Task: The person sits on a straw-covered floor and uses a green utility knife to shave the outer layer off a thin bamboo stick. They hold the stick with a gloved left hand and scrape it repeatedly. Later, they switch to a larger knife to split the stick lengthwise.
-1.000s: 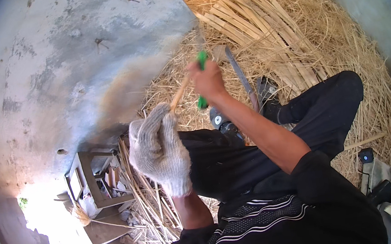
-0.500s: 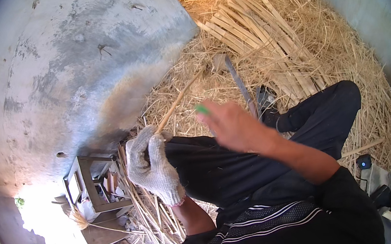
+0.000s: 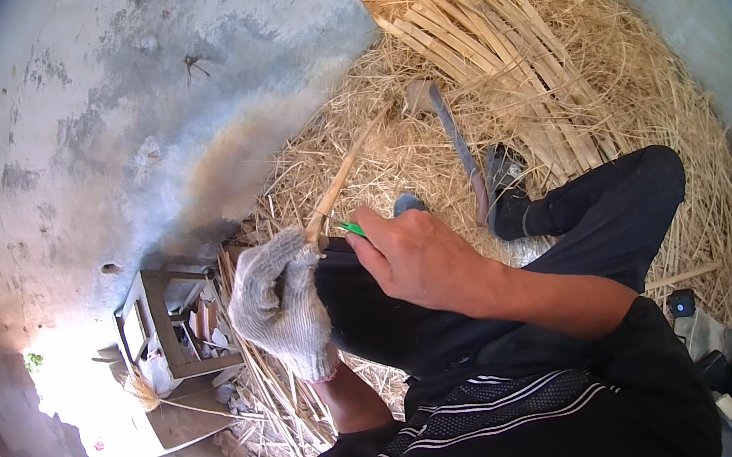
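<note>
Right hand [image 3: 417, 257] moved green tool [image 3: 351, 229] nearer left hand's [image 3: 278, 306] strip [image 3: 342, 178]

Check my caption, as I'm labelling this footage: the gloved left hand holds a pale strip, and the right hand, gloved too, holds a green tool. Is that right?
Not quite: the right hand is bare, as the head view shows. The rest stands: the gloved left hand holds a pale strip, and the right holds a green tool.
</note>
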Tool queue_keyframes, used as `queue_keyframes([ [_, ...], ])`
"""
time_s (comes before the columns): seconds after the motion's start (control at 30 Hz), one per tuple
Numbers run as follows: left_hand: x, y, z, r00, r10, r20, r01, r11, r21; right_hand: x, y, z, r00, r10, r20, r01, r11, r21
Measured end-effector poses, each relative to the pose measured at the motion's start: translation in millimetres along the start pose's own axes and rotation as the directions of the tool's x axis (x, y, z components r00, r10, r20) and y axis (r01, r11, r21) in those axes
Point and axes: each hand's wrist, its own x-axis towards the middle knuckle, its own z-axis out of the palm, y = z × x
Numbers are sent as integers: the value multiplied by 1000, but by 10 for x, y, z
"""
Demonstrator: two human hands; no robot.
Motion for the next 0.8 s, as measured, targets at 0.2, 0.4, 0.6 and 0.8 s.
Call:
queue_keyframes([
  [0.2,-22,28,-68,998,58,24,-59,996,61,-21,-8,81,997,-69,-33,67,996,-58],
  [0.4,-28,-5,-39,995,71,67,-74,996,47,-74,923,436,991,114,-72,-133,922,-364],
  [0.6,-43,74,133,983,-109,-147,99,993,-69,137,421,165,992,74,-98,-82,993,-80],
  [0.8,-162,33,213,975,-72,-210,64,997,-48,40,114,259,994,88,-67,-88,996,18],
])
